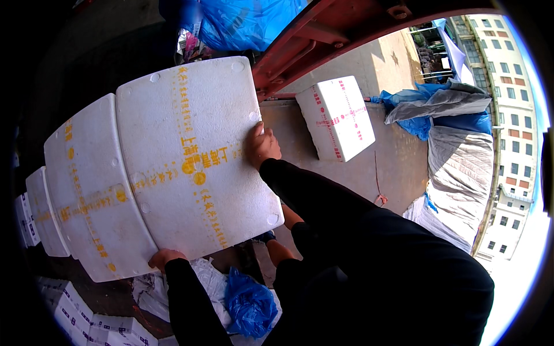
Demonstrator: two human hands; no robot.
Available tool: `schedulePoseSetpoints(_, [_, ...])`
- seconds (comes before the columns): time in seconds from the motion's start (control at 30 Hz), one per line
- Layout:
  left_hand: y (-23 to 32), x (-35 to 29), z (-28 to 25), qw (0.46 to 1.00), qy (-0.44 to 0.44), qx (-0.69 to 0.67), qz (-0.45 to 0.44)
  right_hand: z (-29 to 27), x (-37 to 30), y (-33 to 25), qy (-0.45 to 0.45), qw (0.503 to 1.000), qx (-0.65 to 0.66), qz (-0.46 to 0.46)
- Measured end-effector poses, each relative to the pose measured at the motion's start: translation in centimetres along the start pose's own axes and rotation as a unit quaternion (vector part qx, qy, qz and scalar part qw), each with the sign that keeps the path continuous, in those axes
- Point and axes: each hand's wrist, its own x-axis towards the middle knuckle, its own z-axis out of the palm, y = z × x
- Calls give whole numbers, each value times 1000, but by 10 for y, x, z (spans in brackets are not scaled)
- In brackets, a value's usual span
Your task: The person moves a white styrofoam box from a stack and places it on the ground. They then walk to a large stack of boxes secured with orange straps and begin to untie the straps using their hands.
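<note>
A large white foam box [216, 130] with yellow-printed tape crossing it fills the middle left. My right hand [264, 147] grips its right edge, fingers curled against the rim. My left hand [167, 259] is closed on the lower edge, close to the seam with a second white foam box [86, 196]. Both boxes stand in a row, with a third foam box [46, 219] further left. The undersides of the boxes and part of my fingers are hidden.
A foam box with red-printed tape [340, 118] stands on the floor to the right. A red metal frame [294, 43] crosses above. Blue plastic [248, 23] lies at the top, a crumpled blue bag [249, 303] below, white cartons [69, 311] lower left, and padded covers [459, 173] at right.
</note>
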Motion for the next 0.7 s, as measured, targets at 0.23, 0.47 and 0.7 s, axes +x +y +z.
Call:
schedulePoseSetpoints(0.23, [7, -12, -7, 999, -19, -14, -28, 13, 2, -8, 25, 997, -69, -34])
schedulePoseSetpoints(0.47, [13, -31, -13, 999, -26, -17, -36, 28, 6, -6, 49, 987, -140, -67])
schedulePoseSetpoints(0.7, [13, -28, -14, 999, -27, -19, -37, 39, 2, -5, 74, 970, -207, -101])
